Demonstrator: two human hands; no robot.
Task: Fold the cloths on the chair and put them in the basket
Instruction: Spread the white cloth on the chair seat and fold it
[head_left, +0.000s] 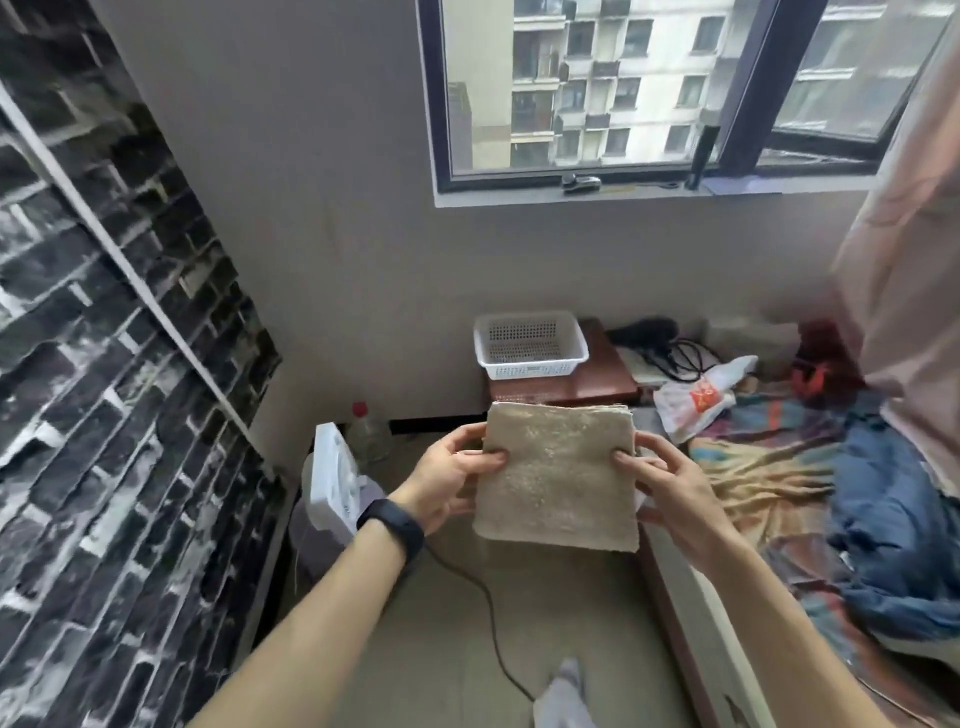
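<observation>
A beige cloth (558, 475), folded into a flat square, hangs in the air between both hands. My left hand (449, 480) grips its left edge, thumb on top. My right hand (670, 488) grips its right edge, thumb on top and fingers behind. Beyond the cloth, a white perforated plastic basket (530, 345) stands on a reddish-brown surface (605, 382) against the wall; nothing shows inside it. No chair shows in this view.
A bed with a striped blanket (769, 467) and blue fabric (893, 535) lies on the right, with a plastic bag (698, 397). A white appliance (335, 478), a bottle (366, 428) and a floor cable (488, 608) are on the left. A brick-pattern wall (104, 395) runs along the left side.
</observation>
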